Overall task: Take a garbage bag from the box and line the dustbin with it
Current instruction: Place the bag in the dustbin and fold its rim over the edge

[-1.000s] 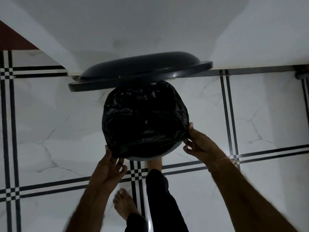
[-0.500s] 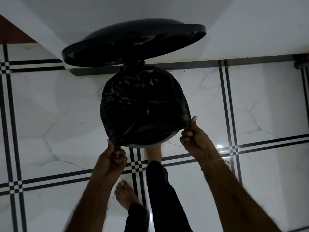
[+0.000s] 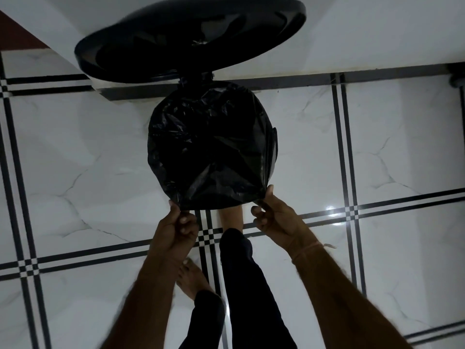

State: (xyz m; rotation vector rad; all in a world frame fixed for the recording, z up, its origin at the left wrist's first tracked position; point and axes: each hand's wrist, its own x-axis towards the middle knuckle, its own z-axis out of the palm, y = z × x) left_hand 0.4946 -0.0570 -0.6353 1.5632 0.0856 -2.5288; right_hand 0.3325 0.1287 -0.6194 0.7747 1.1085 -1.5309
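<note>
Your left hand (image 3: 176, 230) pinches the near edge of the black garbage bag (image 3: 208, 147) between thumb and curled fingers. Your right hand (image 3: 274, 217) pinches the same edge further right. The bag lies spread across the mouth of the dustbin (image 3: 273, 147), whose lid (image 3: 191, 39) stands raised behind. The lining looks nearly done; tucking this near edge over the rim seems to remain.

Open floor (image 3: 83, 152) lies left and right of the dustbin (image 3: 273, 144), so both flanks are free to reach along. Behind it the raised lid (image 3: 191, 39) and the wall (image 3: 364, 34) close the far side. The garbage bag (image 3: 208, 147) stretches across the mouth. At the near edge a leg (image 3: 246, 273) stands between the left hand (image 3: 176, 227) and the right hand (image 3: 274, 217).
</note>
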